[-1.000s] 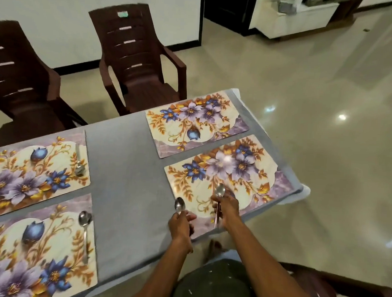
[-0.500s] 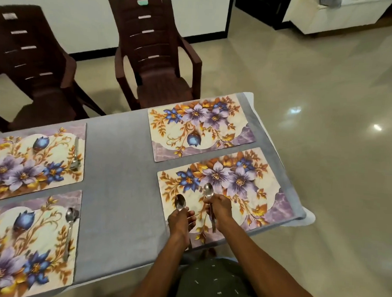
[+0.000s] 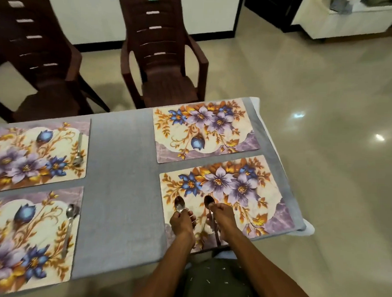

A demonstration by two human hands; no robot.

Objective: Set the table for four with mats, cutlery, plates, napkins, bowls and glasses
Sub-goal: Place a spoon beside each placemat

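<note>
The left hand [image 3: 182, 223] is gripping a spoon [image 3: 179, 205] by the handle, bowl pointing toward the far edge of the surface [image 3: 122, 167]. The right hand [image 3: 223, 219] is pinching a second spoon [image 3: 209, 201] near its bowl, the handle running back under the palm. Both are hovering over the mat [image 3: 255, 202] lying at the near right corner. Another mat [image 3: 204, 130] is sitting at the far right corner. Two mats along the left side are each carrying a spoon near their right border.
</note>
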